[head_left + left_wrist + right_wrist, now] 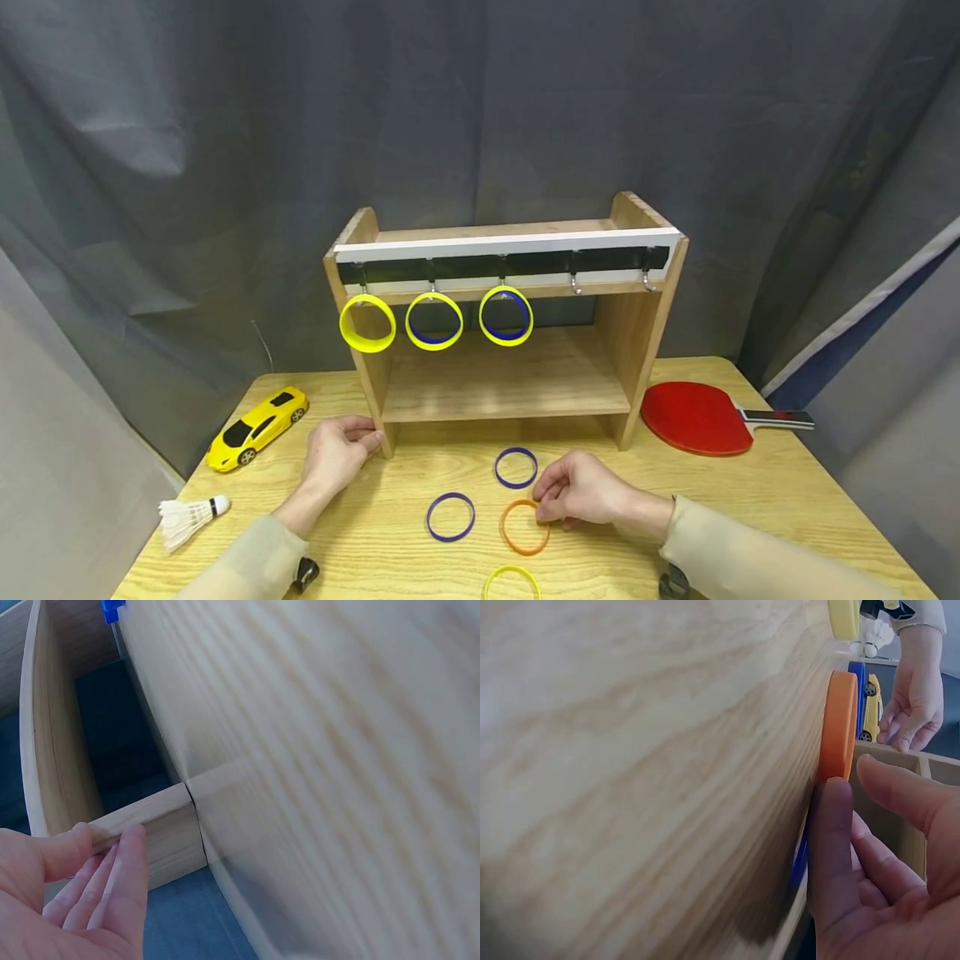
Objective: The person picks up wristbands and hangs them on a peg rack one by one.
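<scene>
The left hand (337, 454) grips the lower left side panel of a wooden shelf (506, 375); in the left wrist view its thumb and fingers close on the panel's edge. At the orange ring (514, 542) on the table is the right hand (581, 492), thumb and index finger at the ring's right edge in a pinch. In the right wrist view the orange ring (838, 724) lies against the tabletop. Near it lie one blue ring (451, 537), another blue ring (516, 485) and a yellow ring (512, 570), the last cut off by the frame.
Metal hooks (575, 283) line the shelf's front rail; yellow rings (367, 344) hang from three, two with blue rings behind. A yellow toy car (258, 429) and a shuttlecock (187, 518) lie left, a red table tennis paddle (693, 417) right. Grey curtains (450, 125) surround the table.
</scene>
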A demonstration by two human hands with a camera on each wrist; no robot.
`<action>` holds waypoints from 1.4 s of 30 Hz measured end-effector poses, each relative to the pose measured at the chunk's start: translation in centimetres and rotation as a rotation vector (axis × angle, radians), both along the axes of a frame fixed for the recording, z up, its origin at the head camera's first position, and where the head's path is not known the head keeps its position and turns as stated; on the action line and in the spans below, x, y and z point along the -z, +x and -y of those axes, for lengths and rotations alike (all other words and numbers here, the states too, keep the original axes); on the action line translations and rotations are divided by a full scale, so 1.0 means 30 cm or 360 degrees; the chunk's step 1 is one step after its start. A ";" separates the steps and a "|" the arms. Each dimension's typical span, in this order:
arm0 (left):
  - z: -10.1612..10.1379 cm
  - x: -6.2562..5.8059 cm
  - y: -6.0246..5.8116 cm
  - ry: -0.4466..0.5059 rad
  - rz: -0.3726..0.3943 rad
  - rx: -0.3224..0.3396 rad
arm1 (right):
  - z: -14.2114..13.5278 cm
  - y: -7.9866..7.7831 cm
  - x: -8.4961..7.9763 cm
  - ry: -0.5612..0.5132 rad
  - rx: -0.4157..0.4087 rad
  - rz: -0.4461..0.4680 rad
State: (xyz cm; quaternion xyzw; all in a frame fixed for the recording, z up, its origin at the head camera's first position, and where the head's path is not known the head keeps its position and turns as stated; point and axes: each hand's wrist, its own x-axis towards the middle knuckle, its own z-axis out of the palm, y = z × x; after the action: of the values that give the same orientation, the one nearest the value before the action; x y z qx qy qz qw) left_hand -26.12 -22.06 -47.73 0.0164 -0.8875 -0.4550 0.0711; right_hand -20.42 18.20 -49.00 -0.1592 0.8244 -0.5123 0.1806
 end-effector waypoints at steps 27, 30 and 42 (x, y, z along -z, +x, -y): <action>-0.004 -0.006 0.001 -0.0026 0.0008 0.0005 | 0.037 -0.023 0.006 0.0149 -0.0010 -0.0179; -0.002 -0.004 0.000 -0.0036 0.0008 -0.0003 | 0.037 -0.021 0.003 0.0145 -0.0016 -0.0168; -0.005 -0.007 0.003 -0.0013 0.0014 -0.0001 | 0.026 -0.013 -0.035 0.0099 -0.0028 -0.0061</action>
State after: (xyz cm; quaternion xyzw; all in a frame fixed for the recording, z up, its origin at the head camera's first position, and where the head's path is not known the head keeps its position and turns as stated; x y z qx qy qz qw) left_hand -26.04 -21.90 -47.51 0.0184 -0.8896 -0.4513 0.0675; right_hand -20.82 17.42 -47.95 -0.1704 0.8418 -0.4817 0.1741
